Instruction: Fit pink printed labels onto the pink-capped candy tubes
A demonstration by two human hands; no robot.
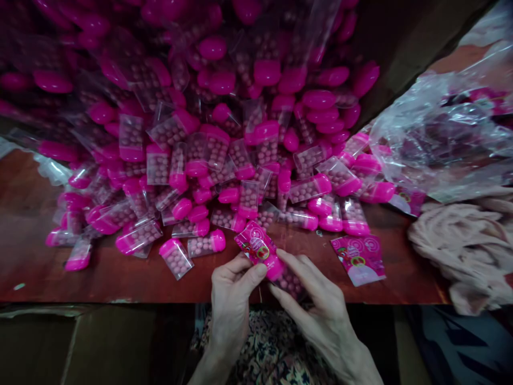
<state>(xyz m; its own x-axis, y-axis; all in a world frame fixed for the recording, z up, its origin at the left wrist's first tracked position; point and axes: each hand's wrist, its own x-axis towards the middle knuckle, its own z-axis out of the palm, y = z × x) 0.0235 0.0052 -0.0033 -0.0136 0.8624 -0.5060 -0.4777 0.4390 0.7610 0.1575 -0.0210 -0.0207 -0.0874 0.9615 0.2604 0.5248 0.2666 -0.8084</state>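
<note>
Toward six o'clock, by the edge of the table (132, 286), the left hand (232, 289) pinches a pink printed wrapper (258, 243) between thumb and fingers; the right hand (318, 289) grasps the bead-filled container (290, 283) at the wrapper's five o'clock end. Light, even pressure should avoid creasing.

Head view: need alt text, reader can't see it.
Left hand and right hand hold a printed pink wrapper and a clear container of pink balls at the edge of a red table. Beyond lies a heap of similar pink-capped containers; at right, another printed wrapper, clear plastic and crumpled cloth.
</note>
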